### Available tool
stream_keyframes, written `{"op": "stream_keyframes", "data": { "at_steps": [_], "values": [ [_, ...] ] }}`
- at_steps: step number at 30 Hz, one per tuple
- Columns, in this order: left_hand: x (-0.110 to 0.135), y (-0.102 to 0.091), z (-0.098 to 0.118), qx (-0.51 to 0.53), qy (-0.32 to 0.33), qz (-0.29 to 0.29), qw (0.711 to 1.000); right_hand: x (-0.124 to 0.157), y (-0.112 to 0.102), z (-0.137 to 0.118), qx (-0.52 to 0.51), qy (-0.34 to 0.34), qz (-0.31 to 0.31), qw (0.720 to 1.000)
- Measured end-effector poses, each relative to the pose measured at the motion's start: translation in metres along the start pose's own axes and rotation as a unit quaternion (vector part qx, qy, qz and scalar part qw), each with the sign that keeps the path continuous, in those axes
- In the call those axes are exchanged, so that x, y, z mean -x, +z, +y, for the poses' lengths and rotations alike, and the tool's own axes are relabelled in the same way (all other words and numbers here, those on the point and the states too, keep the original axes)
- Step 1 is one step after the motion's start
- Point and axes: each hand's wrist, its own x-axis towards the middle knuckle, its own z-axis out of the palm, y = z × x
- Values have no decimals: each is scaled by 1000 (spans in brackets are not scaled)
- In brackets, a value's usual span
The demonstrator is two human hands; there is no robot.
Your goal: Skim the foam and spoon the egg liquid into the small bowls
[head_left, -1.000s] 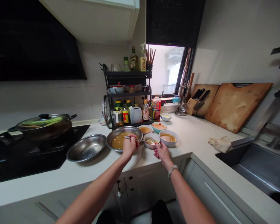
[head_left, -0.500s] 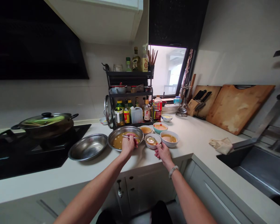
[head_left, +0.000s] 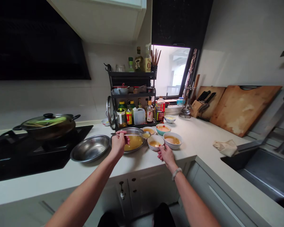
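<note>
My left hand (head_left: 118, 142) is closed on the handle of a metal ladle (head_left: 132, 135). The ladle's bowl hangs over the right edge of a steel basin (head_left: 137, 132) that holds yellow-brown liquid. My right hand (head_left: 165, 153) rests on the counter with fingers touching the near side of a white bowl (head_left: 155, 142) of the same liquid. Another filled white bowl (head_left: 172, 140) stands just to its right. Behind them are a teal bowl (head_left: 162, 129) and a small bowl (head_left: 148, 130).
An empty steel basin (head_left: 90, 148) lies left of the full one. A lidded wok (head_left: 48, 125) sits on the black hob. A black rack (head_left: 132, 94) of bottles stands behind the bowls. Cutting boards (head_left: 243, 107), a knife block, a cloth (head_left: 224, 147) and the sink (head_left: 262, 170) are to the right.
My left hand has drawn the ladle back from over the near white bowl to the steel basin. The right hand has stayed at the white bowl.
</note>
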Motion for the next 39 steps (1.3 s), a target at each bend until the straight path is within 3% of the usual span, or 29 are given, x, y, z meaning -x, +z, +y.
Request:
{"op": "stream_keyframes", "data": {
  "at_steps": [5,9,12,14,17,20,22,24,28,32,35,39],
  "values": [
    [-2,-32,1,-175,105,-16,979,1,-1,-3,0,5,-2,1000],
    [6,-53,-3,-364,216,-62,904,3,-1,-6,2,4,0,1000],
    [11,-62,-8,-417,319,-113,844,4,-1,-7,-1,4,-2,1000],
    [14,-62,-10,-417,346,-150,827,4,-1,-7,0,5,-1,1000],
    [19,-53,-11,-386,331,-144,849,3,0,-6,-1,10,-1,1000],
    [27,-36,-11,-321,260,-93,906,2,0,-5,1,11,0,1000],
    [33,-24,-14,-281,204,-90,933,2,0,-4,1,9,0,1000],
    [38,-11,-20,-271,199,-117,934,2,0,-4,-4,6,-2,1000],
    [46,10,-35,-286,254,-187,905,2,0,-3,-4,7,-3,1000],
    [48,26,-50,-290,259,-239,890,2,0,-2,1,0,-1,1000],
    [47,34,-55,-272,215,-231,909,3,0,-3,-5,1,-2,1000],
    [39,38,-55,-212,92,-167,958,3,0,-5,-5,3,-2,1000]
  ]
}}
